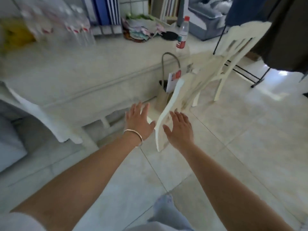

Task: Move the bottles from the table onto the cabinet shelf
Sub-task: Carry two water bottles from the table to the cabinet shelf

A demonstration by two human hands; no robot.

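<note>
A clear plastic bottle (182, 35) with a red cap and a red label stands upright near the right end of the pale table (93, 70). Several more clear bottles with red labels (78, 30) stand blurred at the table's far left. My left hand (139, 121), a thin bangle on its wrist, and my right hand (180, 129) reach forward over the floor with fingers spread. Both hold nothing. They flank the back of a cream chair (168, 112) and are well short of the bottles. No cabinet shelf can be made out.
A second cream chair (233, 52) stands at the table's right end. A brown paper bag (166, 90) sits on the floor by the table. A yellow object (15, 34), blue folders (106, 10) and a basket of cloths (140, 32) crowd the table's back. The floor is tiled.
</note>
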